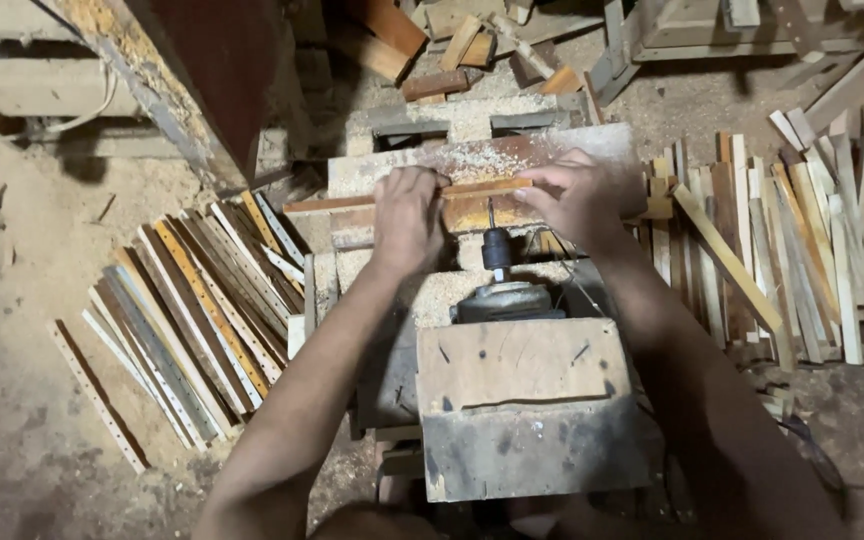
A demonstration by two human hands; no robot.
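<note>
Both my hands hold a thin wooden strip (352,203) lying crosswise on a sawdust-covered wooden rest (472,160). My left hand (407,218) grips it left of centre. My right hand (574,197) grips it on the right. Between the hands, a horizontal drill bit in a black chuck (496,248) points at the strip's near edge. The chuck sits on a round grey motor (507,300), partly covered by a rough wooden box (524,415).
A fan of thin strips (197,310) lies on the dusty floor to the left. Another pile of strips (802,240) lies on the right. Offcut blocks (432,50) and a timber frame (712,30) sit at the back. A dark slanted beam (192,80) rises upper left.
</note>
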